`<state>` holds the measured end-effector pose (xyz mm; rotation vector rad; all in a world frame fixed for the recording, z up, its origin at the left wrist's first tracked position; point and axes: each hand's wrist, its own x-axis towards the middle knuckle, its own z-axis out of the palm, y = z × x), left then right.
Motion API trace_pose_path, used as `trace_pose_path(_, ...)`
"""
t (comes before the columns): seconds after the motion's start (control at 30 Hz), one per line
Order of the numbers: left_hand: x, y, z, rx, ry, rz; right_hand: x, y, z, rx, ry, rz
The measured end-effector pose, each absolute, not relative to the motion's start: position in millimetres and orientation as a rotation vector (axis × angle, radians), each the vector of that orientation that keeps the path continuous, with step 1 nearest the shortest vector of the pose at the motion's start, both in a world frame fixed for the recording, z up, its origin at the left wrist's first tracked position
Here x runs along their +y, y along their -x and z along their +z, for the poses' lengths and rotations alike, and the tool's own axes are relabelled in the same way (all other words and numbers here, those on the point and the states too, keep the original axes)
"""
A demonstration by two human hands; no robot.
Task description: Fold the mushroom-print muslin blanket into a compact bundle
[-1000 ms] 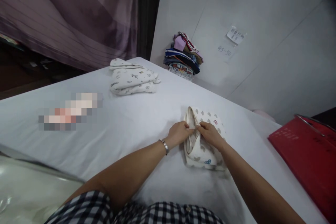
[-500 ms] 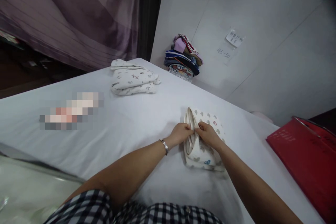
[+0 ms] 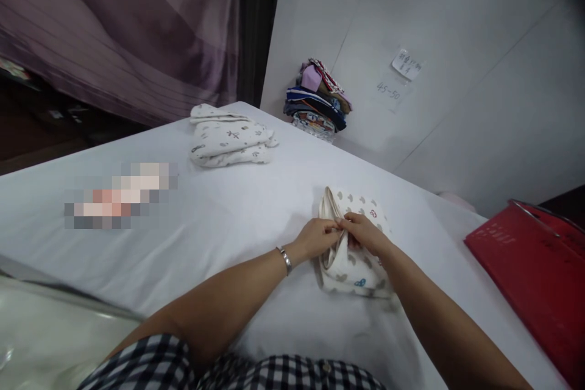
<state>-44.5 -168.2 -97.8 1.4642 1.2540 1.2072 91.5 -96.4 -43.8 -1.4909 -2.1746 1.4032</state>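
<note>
A folded white cloth (image 3: 351,274) with grey, red and blue printed motifs lies on the white-covered table in front of me, its layered opening on the left side. My left hand (image 3: 319,236), with a silver bracelet at the wrist, pinches the opening's edge. Just across from it, my right hand (image 3: 363,233) pinches the same edge, the fingertips of both hands nearly meeting. What sits between the fingertips is too small to make out. Farther back lies a second folded printed cloth (image 3: 231,140), touched by neither hand.
A pixelated patch (image 3: 121,195) covers something on the left of the white sheet (image 3: 256,207). Stacked clothes (image 3: 315,100) stand against the wall. At right is a red bag (image 3: 521,274); a purple curtain (image 3: 137,24) hangs at back left. Clear plastic (image 3: 55,323) lies front left.
My left fingers have shifted slightly right and closer to my right fingertips, and the cloth's opening looks narrower between them. The view has moved a little.
</note>
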Motion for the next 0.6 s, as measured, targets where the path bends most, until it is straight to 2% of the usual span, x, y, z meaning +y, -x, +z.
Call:
trace_pose_path(0.13, -163, 53, -98, 1.398, -1.476, 1.171, -94, -94, -48, -2.106, 1.496, 1.509)
trace_pose_path(0.37, -158, 60, -96, 1.837, -1.34, 1.047, -96, -98, -54, -2.125, 1.483, 1.413)
trace_pose_path(0.6, -157, 62, -99, 1.785, -1.36, 1.033, -97, -98, -55, -2.2, 1.457, 1.338)
